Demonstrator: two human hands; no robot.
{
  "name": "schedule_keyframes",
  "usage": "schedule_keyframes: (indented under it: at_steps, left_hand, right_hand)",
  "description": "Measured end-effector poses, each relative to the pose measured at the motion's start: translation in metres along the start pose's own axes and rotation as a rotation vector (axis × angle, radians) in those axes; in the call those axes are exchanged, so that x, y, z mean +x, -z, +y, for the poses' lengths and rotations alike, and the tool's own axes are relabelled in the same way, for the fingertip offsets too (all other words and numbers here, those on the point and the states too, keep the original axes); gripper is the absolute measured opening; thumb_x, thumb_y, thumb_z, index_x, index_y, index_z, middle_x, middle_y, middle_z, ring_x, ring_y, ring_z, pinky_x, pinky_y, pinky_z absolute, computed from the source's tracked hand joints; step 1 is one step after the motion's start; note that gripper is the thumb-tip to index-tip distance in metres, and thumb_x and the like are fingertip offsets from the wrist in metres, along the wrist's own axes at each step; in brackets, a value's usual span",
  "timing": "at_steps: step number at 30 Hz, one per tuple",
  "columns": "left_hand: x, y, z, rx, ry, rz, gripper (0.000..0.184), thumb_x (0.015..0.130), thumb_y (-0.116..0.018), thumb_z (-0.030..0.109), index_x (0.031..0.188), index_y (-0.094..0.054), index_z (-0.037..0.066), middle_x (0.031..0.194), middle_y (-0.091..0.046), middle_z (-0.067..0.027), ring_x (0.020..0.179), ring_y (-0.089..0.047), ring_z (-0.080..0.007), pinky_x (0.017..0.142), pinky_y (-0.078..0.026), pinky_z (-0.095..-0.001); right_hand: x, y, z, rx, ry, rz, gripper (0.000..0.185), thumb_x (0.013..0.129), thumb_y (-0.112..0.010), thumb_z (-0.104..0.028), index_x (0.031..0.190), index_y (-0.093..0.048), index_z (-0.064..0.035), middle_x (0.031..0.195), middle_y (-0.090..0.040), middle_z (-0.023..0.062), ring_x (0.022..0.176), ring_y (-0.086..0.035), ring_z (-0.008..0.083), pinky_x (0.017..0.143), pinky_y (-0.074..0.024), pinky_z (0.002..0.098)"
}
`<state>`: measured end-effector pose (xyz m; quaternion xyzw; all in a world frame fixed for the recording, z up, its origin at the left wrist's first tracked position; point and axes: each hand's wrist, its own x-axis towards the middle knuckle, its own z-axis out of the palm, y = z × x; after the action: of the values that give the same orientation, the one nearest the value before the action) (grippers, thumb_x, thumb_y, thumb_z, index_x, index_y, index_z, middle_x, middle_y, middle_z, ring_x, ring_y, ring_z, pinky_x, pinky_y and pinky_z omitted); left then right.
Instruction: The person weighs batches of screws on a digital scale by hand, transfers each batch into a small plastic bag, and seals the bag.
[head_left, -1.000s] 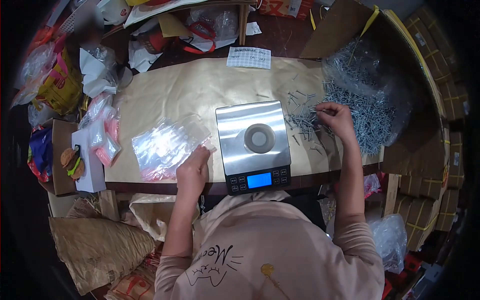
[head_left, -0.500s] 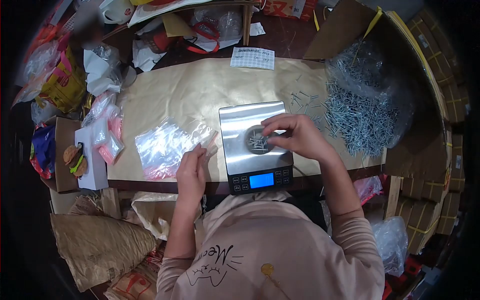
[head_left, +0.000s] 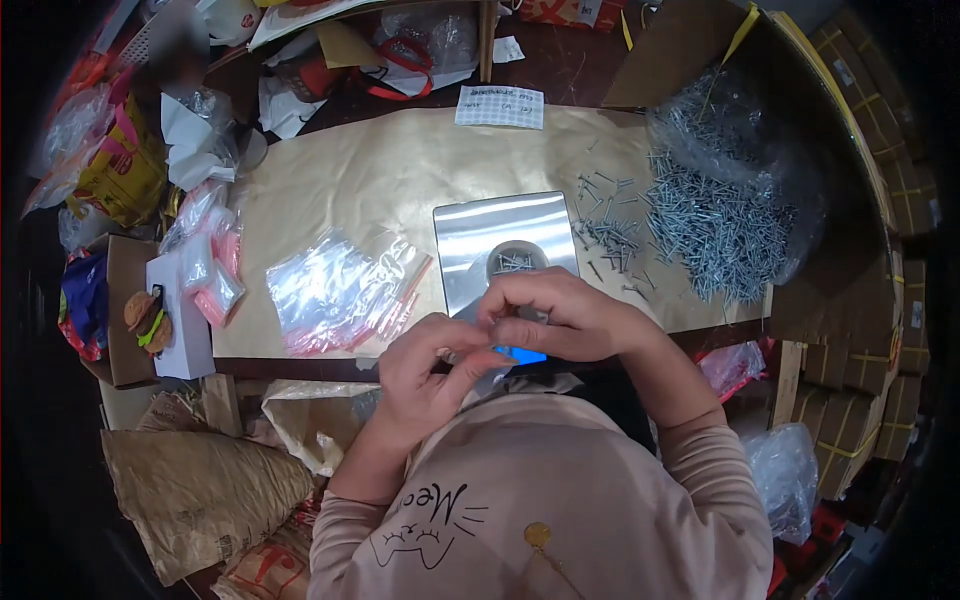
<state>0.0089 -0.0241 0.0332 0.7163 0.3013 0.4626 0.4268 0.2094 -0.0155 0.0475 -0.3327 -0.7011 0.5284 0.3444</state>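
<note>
My left hand [head_left: 425, 372] and my right hand [head_left: 565, 315] meet over the near edge of the digital scale [head_left: 505, 215]. Both are closed in a pinch on what looks like a clear plastic bag [head_left: 487, 385], mostly hidden by my fingers. Just beyond my right hand, a round grey cup [head_left: 496, 262] stands on the steel plate with several screws [head_left: 516, 262] in it. My hands partly cover the scale's lit blue display [head_left: 522, 355]. Left of the scale lies a spread stack of clear bags [head_left: 335, 295] with pink-red edges.
A large heap of screws [head_left: 720, 235] spills from a plastic-lined carton [head_left: 835, 215] at the right. Loose screws [head_left: 612, 235] lie between it and the scale. A written label sheet [head_left: 500, 107] is at the back; packed bags [head_left: 212, 280] and a white box [head_left: 182, 320] stand left.
My left hand has left the bag stack and moved right to the scale's front. My right hand has come away from the cup toward me, and the hands now meet.
</note>
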Motion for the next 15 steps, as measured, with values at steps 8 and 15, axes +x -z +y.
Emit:
schedule_keyframes:
  at_steps: [8, 15]
  left_hand:
    - [0.006, 0.002, -0.003, 0.233, -0.115, 0.021, 0.02, 0.071, -0.074, 0.003, 0.066, -0.055, 0.007, 0.073, -0.056, -0.005, 0.068, -0.055, -0.0252, 0.066, -0.043, -0.0334]
    - [0.003, 0.028, -0.013, 0.33, -0.126, -0.046, 0.024, 0.067, -0.074, 0.001, 0.061, -0.052, 0.007, 0.103, -0.066, -0.0146, 0.121, -0.051, -0.0402, 0.094, -0.037, -0.0451]
  right_hand:
    - [-0.006, 0.009, 0.004, -0.008, 0.017, 0.146, 0.017, 0.089, -0.062, -0.017, 0.082, -0.059, -0.0019, 0.074, -0.059, 0.0048, 0.067, -0.054, 0.0143, 0.062, -0.0424, 0.0271]
    - [-0.021, 0.027, 0.015, -0.098, -0.262, 0.255, 0.021, 0.085, -0.067, -0.021, 0.095, -0.063, -0.0033, 0.092, -0.064, 0.0089, 0.085, -0.06, 0.0207, 0.077, -0.0459, 0.0308]
